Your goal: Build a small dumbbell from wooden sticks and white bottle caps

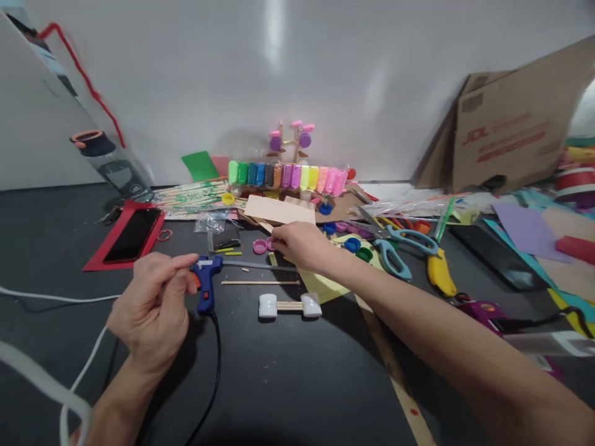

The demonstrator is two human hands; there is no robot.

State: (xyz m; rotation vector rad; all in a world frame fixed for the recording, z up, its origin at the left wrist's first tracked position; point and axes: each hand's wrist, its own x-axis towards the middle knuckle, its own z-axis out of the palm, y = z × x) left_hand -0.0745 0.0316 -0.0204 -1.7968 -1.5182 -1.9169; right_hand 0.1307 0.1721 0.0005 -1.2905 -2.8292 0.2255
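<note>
My right hand [302, 244] reaches across with its fingers bent down on a pink bottle cap [270, 244], beside another pink bottle cap [260, 246]. My left hand [155, 303] is raised above the table, its index finger and thumb brought together. Whether anything tiny sits between them is hidden. Just right of those fingertips lies a blue hot glue gun [207, 285] with a clear glue stick [253, 266] near its top. A thin wooden stick [260, 283] rests in front. Nearer me, two white blocks [268, 306] are joined by short wooden sticks [289, 306].
Light blue scissors [395, 260] and a yellow cutter [440, 272] lie to the right. A phone [132, 235] rests on red paper at left, near a water bottle [114, 164]. Colored clay packs [283, 176] line the back. Cardboard [511, 130] leans at back right.
</note>
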